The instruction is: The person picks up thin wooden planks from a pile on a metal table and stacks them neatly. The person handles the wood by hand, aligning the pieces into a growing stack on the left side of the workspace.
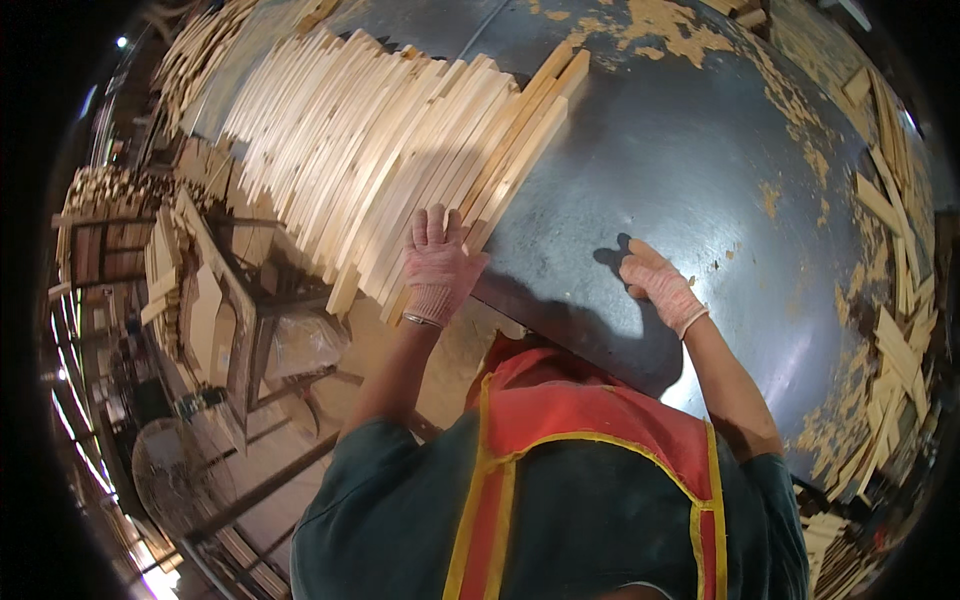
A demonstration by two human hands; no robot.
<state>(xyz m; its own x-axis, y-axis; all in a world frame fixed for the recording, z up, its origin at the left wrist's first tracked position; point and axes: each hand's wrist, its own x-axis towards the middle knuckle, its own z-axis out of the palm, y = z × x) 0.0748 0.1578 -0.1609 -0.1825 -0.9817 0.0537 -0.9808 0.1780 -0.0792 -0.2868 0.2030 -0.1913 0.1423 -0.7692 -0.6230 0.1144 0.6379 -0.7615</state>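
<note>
My left hand [437, 262], in a pale pinkish knit glove, lies with its fingers stretched out on the near ends of several light wooden strips [375, 150]. The strips sit side by side in a wide slanting row on the dark metal tabletop [600, 150]. Over the bare metal to the right is my right hand [662, 287], gloved the same way. Its fingers are loosely bent, with the thumb apart from them, and I see nothing in them. A shadow falls on the metal beside its fingertips.
Sawdust [660, 30] is scattered over the table's far and right parts. Loose wood offcuts [895, 350] pile along the right edge. To the left stand a wooden frame stand [245, 320] and stacked wood pieces [165, 265]. More strips [200, 50] lie at the far left.
</note>
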